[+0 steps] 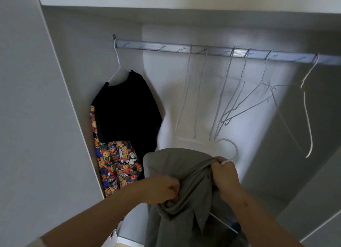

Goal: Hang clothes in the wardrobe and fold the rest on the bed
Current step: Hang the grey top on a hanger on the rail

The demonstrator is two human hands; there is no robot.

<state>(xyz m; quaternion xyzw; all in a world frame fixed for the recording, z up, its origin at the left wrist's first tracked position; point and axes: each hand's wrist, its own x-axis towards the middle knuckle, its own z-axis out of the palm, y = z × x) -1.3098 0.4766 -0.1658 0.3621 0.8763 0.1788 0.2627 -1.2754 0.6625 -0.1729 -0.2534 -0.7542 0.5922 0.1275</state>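
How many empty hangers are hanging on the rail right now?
6 empty hangers on the rail: a pair left of centre, a pair at centre, one just right of them, one at the far right. Overlapping wires may hide another.

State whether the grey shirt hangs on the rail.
Not hung: left hand and right hand hold the grey shirt below the rail; hook free.

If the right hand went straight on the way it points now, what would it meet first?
The right hand, gripping the grey shirt and a white hanger, points up-left into the wardrobe: likely the lower ends of the empty hangers first, depth unclear.
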